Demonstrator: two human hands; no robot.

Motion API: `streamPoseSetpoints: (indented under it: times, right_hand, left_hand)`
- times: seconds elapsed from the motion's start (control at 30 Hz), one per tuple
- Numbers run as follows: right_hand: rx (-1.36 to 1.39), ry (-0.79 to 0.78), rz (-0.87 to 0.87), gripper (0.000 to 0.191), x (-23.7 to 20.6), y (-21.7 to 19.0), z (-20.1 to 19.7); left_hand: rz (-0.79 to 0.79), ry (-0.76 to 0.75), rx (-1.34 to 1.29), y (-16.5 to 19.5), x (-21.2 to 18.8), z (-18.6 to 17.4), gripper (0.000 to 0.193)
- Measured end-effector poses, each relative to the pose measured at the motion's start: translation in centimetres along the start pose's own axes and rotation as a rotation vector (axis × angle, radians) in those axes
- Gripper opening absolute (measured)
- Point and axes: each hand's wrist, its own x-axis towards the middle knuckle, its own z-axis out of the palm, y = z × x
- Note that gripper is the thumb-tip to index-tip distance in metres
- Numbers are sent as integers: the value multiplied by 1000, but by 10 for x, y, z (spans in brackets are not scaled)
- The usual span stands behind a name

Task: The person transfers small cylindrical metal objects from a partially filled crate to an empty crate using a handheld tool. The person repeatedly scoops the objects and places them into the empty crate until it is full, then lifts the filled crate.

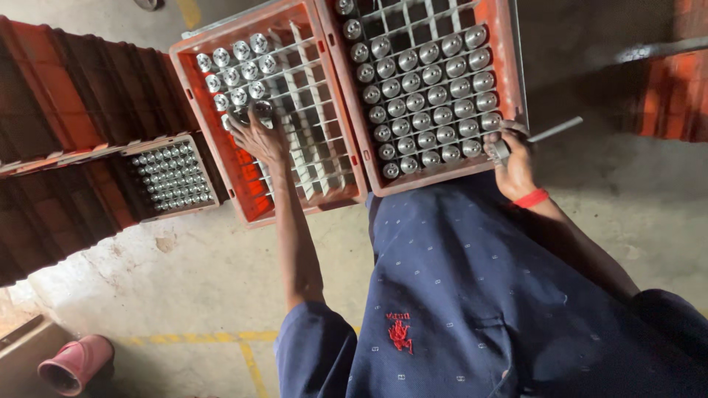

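While the left hand [254, 135] grips a shiny can [262, 110] in the orange crate [243, 177], the right hand [512, 158] pinches another can [500, 149]

Left orange crate [243, 177], upper centre of frame, tilted, white grid partly filled; one silver-capped bottle [259, 112] gripped over its cells. Right orange crate [435, 177], top right of centre, nearly full of capped bottles; grey metal tool [542, 135] at its lower right corner.

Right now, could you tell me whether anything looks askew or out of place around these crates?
The left crate sits tilted against the right crate. A pink cup lies on its side on the floor, away from the crates. Nothing looks spilled or broken.
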Motion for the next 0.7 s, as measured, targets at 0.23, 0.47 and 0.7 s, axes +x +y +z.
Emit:
streamPoseSetpoints:
  times: [0.23,0.47,0.7]
  right_hand:
    - [-73,-38,22,17,-7,26,24]
    - [-167,-78,85,14,-9,43,62]
    - [-255,-188,73,13,-16,56,136]
  left_hand:
    - [138,22,-283,-26,4,-46,51]
    - [-640,-217,-1489,11,-49,-73,40]
    - [-189,-697,-832,135,-169,-43,41]
